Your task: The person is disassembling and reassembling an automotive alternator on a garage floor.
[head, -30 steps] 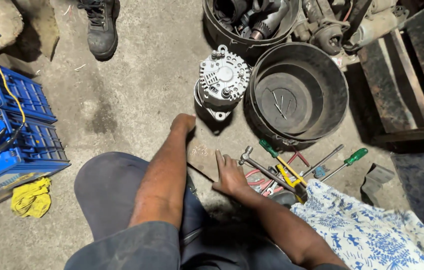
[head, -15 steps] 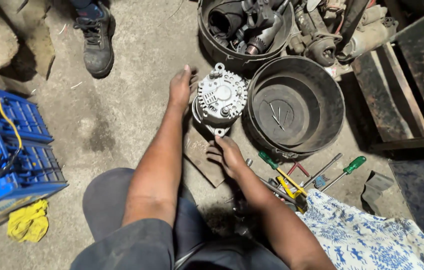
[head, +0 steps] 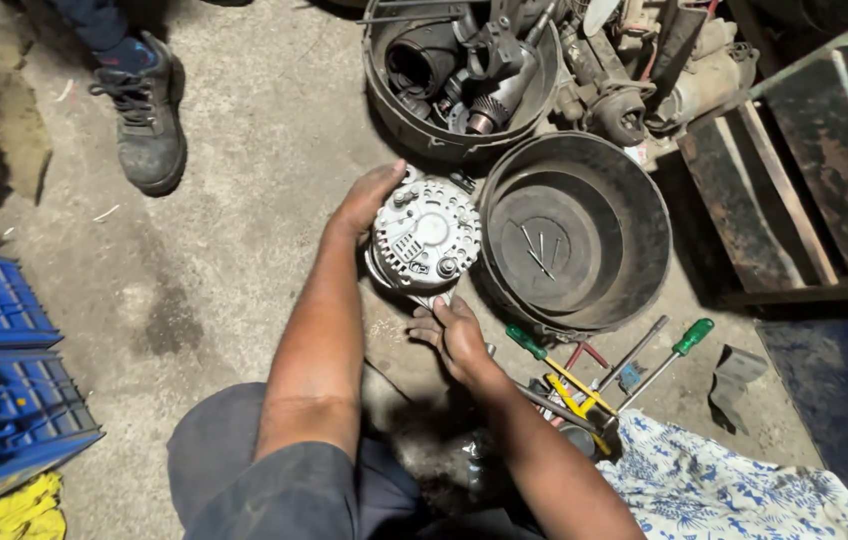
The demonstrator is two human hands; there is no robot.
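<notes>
Since the earlier frame both hands have closed in on the alternator (head: 424, 240), which now sits slightly nearer the person. The left hand (head: 369, 200) cups its left side, fingers curled against the casing; the right hand (head: 454, 335) grips its lower edge from beneath. It rests on the stained, dusty concrete floor (head: 244, 200), touching the empty round black pan (head: 634, 200). Screwdrivers (head: 679, 345) lie just right of the right wrist. Behind, a tub of engine parts (head: 464, 80); far left, blue crates (head: 4, 400); a worn boot (head: 149, 125) stands beyond.
</notes>
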